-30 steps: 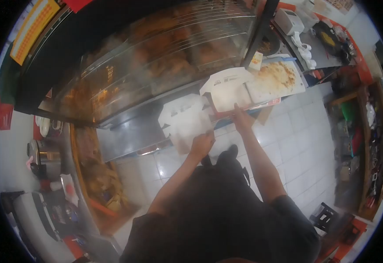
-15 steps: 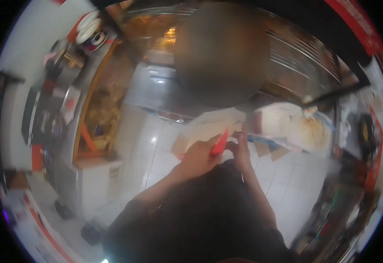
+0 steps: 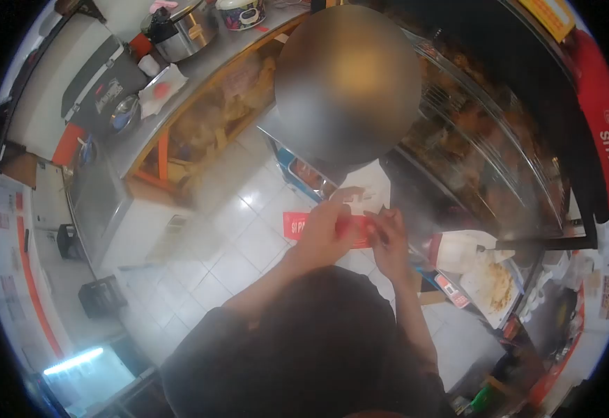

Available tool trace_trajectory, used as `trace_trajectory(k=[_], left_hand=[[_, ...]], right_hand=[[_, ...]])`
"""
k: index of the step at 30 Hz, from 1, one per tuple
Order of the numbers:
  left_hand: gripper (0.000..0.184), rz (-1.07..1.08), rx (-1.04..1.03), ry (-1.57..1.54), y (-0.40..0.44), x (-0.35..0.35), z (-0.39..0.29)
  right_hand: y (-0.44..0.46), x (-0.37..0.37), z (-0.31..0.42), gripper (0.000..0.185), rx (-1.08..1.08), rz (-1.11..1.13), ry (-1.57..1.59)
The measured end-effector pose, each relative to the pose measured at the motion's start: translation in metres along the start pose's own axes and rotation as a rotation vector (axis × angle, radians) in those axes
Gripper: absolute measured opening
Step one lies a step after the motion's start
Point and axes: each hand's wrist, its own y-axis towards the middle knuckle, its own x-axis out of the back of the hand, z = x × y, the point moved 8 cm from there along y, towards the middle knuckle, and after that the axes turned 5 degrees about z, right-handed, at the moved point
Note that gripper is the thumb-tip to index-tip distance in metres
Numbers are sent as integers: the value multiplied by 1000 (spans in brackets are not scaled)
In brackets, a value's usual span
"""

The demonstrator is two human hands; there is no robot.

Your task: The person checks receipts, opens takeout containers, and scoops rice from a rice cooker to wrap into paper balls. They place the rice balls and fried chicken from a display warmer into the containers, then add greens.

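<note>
A red printed strip (image 3: 294, 225) with white lettering stretches across both hands. My left hand (image 3: 326, 231) has its fingers closed round the strip's middle. At the strip's right end, my right hand (image 3: 388, 240) pinches it with bent fingers. Just beyond the hands is a white paper box (image 3: 374, 182), partly hidden by them and by a round blur. Another white box (image 3: 458, 251) rests farther right, beside a white tray (image 3: 489, 289) with yellow-brown crumbs.
A glass display case (image 3: 485, 139) with brown food inside runs along the upper right. On the steel counter (image 3: 207, 45) at the upper left stand a metal pot (image 3: 179, 38) and a patterned cooker (image 3: 240, 12). Tiled floor (image 3: 214, 258) shows below the hands.
The view has swung round to the left. From the white boxes, both hands have come together on a red strip, first seen half a second ago and now spread flatter between them.
</note>
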Motion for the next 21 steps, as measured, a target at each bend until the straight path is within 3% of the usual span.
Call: trace_trajectory(k=[1, 3, 6, 7, 9, 11, 12, 13, 17, 19, 21], left_hand=[[37, 54, 130, -95, 0, 3, 6], [50, 115, 127, -55, 2, 5, 10], [38, 78, 120, -145, 0, 14, 10], [30, 179, 133, -88, 0, 14, 20], [24, 266, 142, -25, 4, 33, 36], [21, 416, 87, -187, 4, 53, 43], [21, 477, 93, -441, -1, 52, 47], [21, 465, 94, -435, -5, 48, 50], [33, 546, 160, -671, -18, -17, 46], [37, 707, 309, -866, -31, -57, 50], [38, 604, 362, -1024, -35, -84, 59]], right_hand=[[2, 4, 17, 50, 7, 11, -4], [5, 8, 59, 61, 138, 2, -131], [1, -5, 47, 68, 161, 229, -192], [-2, -1, 43, 68, 172, 243, -188], [-2, 22, 23, 62, 64, 134, -190], [-15, 43, -3, 55, -26, 1, -149], [-18, 49, -12, 54, -51, -44, -133], [-19, 50, -22, 52, -91, -60, -70], [-29, 49, -59, 49, -270, -118, 185], [-39, 45, -84, 49, -326, -71, 225], [-46, 46, -91, 49, -387, -30, 267]])
